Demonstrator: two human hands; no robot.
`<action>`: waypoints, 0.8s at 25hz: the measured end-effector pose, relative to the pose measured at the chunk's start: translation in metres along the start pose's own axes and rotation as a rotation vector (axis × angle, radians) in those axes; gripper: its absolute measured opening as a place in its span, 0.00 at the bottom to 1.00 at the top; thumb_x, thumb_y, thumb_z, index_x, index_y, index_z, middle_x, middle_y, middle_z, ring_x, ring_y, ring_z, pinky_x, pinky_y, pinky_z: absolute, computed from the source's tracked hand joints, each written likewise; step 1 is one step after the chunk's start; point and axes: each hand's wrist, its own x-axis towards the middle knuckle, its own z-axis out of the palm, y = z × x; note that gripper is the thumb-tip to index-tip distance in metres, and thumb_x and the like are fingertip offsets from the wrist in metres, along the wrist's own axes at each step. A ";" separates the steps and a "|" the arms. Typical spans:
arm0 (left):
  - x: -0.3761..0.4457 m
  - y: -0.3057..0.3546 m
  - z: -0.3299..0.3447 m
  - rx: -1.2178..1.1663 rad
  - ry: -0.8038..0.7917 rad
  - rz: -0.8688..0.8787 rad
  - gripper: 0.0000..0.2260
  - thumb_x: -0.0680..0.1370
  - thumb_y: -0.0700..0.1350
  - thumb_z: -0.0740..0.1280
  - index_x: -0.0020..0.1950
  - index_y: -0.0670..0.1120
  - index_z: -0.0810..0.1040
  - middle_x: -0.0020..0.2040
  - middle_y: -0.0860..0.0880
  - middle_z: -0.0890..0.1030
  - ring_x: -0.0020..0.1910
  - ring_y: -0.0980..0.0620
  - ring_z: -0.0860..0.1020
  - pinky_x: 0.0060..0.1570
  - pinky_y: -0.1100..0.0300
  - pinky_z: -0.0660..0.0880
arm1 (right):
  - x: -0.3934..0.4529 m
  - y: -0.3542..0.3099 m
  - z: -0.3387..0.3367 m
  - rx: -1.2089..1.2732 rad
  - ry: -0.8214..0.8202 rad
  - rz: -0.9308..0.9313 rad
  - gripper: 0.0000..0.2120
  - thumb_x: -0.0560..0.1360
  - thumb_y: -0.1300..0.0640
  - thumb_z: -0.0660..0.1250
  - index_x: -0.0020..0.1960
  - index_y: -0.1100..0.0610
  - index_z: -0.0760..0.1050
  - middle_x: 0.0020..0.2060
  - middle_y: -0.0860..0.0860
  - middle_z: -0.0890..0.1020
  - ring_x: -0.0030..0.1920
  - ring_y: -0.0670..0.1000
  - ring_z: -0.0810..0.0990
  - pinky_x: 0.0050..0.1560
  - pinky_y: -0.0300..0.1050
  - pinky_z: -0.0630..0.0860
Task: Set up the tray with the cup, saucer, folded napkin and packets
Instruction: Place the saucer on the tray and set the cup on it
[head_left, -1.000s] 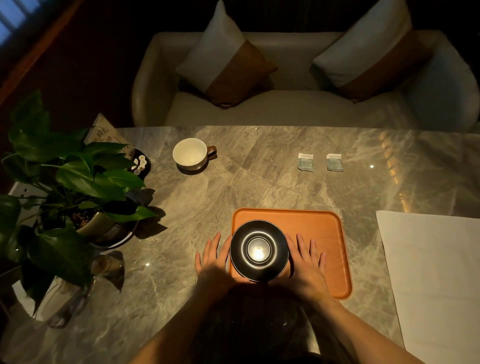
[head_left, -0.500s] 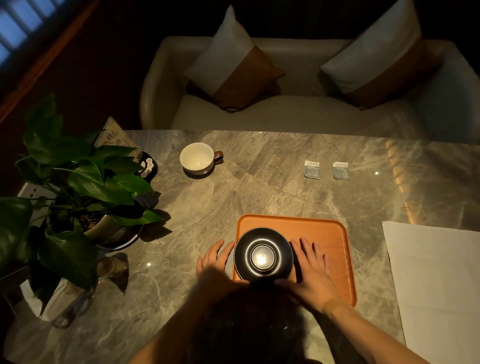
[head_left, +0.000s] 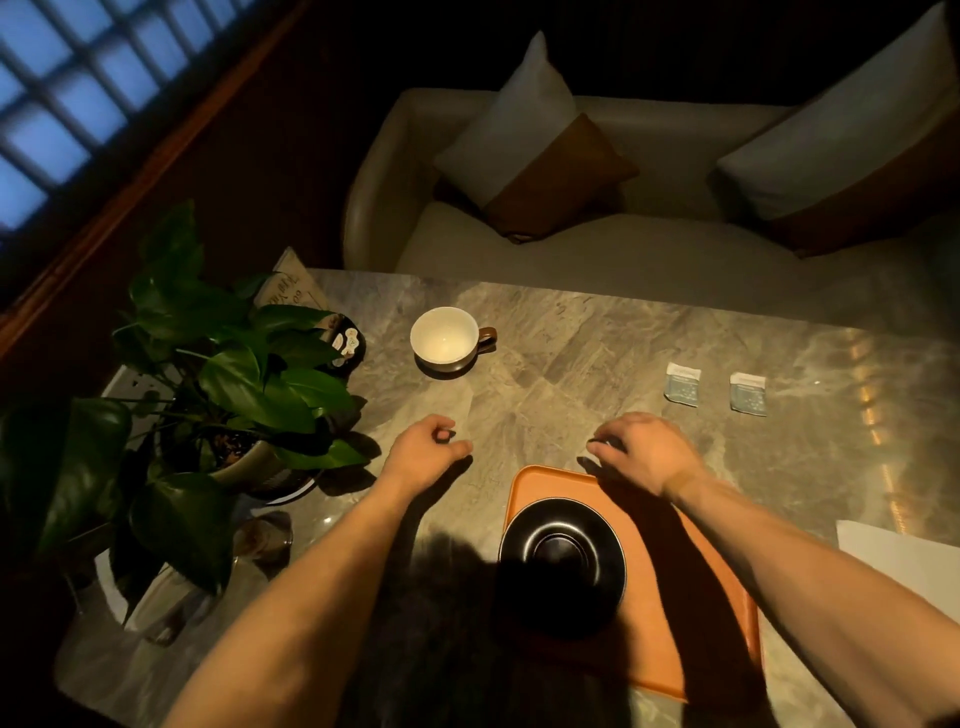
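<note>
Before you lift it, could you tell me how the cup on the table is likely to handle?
The cup looks like glazed ceramic, so probably rigid, breakable and somewhat slick. It appears empty and upright on its base, so it is likely light and unlikely to tip. Its side handle should give a firm hold.

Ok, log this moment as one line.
saucer on tray | cup, packets on table | napkin unfolded | left hand, right hand empty

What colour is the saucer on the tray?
Black and glossy; the saucer sits on the orange tray, seen in the head view.
</note>
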 end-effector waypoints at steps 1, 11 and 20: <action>0.008 0.006 -0.005 -0.028 0.012 -0.015 0.25 0.72 0.51 0.76 0.67 0.47 0.75 0.55 0.49 0.79 0.53 0.49 0.79 0.59 0.52 0.76 | 0.013 -0.005 -0.007 -0.014 0.007 -0.023 0.17 0.77 0.40 0.61 0.56 0.48 0.80 0.55 0.52 0.83 0.58 0.55 0.79 0.58 0.50 0.75; 0.072 0.032 -0.045 0.092 0.239 0.060 0.47 0.66 0.55 0.80 0.78 0.54 0.58 0.74 0.45 0.64 0.74 0.41 0.59 0.71 0.43 0.62 | 0.127 -0.046 -0.034 -0.034 -0.030 -0.087 0.22 0.78 0.43 0.64 0.71 0.47 0.69 0.65 0.52 0.79 0.66 0.56 0.75 0.66 0.57 0.70; 0.115 0.042 -0.057 0.217 0.152 0.041 0.49 0.63 0.56 0.81 0.78 0.53 0.57 0.76 0.44 0.60 0.75 0.39 0.56 0.73 0.39 0.59 | 0.193 -0.077 -0.018 0.111 -0.014 -0.091 0.25 0.77 0.43 0.65 0.73 0.44 0.66 0.70 0.50 0.74 0.71 0.56 0.68 0.71 0.59 0.64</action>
